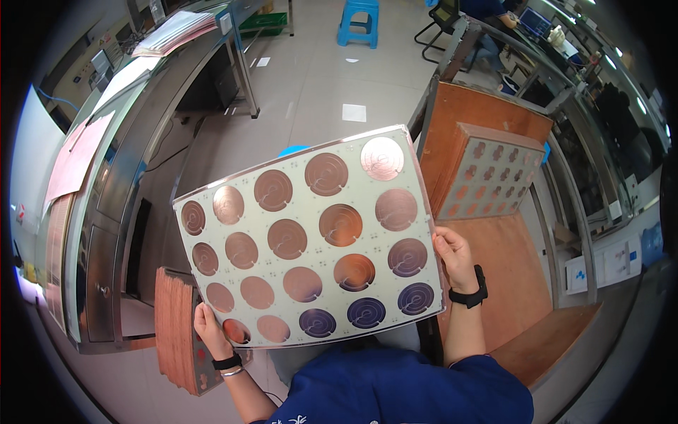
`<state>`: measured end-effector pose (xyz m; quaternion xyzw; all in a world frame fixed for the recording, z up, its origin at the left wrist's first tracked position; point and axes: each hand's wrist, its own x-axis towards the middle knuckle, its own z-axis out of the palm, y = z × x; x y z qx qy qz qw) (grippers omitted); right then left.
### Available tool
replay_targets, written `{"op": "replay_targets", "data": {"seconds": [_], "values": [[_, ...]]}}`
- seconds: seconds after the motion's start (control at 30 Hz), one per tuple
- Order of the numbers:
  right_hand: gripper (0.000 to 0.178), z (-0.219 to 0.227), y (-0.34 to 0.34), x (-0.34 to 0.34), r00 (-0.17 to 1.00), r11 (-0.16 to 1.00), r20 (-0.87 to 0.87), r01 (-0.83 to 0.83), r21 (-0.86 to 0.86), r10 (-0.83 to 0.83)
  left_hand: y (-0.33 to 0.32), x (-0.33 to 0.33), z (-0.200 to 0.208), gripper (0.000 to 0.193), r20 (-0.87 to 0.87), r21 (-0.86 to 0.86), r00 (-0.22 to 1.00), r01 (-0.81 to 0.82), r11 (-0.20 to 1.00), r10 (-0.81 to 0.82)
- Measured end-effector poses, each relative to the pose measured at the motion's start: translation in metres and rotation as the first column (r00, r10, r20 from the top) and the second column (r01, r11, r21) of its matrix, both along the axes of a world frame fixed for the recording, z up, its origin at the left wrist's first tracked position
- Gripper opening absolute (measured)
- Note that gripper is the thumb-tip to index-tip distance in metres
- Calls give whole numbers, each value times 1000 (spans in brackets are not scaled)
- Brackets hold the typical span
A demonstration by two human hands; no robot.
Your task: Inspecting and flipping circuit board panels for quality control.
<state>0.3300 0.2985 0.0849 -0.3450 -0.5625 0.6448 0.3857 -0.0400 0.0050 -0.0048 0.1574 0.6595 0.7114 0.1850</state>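
A large, pale circuit board panel (327,263) with several rows of round copper discs is held up tilted in front of me, its right side higher. My left hand (210,331) pinches its lower left edge, and a black band and a bangle sit on that wrist. At the right edge, my right hand (455,259) grips the panel with the thumb on the face; a black watch is on the wrist. The fingers behind the panel are hidden on both sides. Close beside my left hand, a thick stack of copper-edged boards (174,328) stands partly behind the panel.
To the right, an orange-brown wooden rack (512,261) carries another stack of boards (487,177) leaning on its back. A metal desk (116,233) with papers (81,152) runs along the left. Ahead are a blue stool (359,21) and a seated person (487,10).
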Motion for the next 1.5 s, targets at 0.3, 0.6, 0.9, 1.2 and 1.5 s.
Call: {"op": "replay_targets", "data": {"seconds": [0.3, 0.6, 0.9, 1.2, 1.5], "values": [[28, -3, -2, -2, 1000, 1000, 17, 8, 5, -8, -4, 3, 5, 17, 34, 0, 999, -7, 1000, 7], [43, -22, -4, -4, 954, 960, -279, -171, -219, 107, -4, -8, 36, 18, 131, 120, 959, 236, 964, -251], [35, -69, 0, -20, 897, 892, -404, -28, -452, -177, 22, 6, 61, 61, 349, 726, 861, 1, 688, -369], [38, -53, -46, -59, 804, 836, -591, -372, -404, 72, 98, 92, 82, 48, 361, 662, 807, 130, 738, -467], [41, -36, 12, 8, 912, 947, -394, -21, -320, -113, 68, 65, 65, 43, 320, 542, 841, 215, 812, -436]]}}
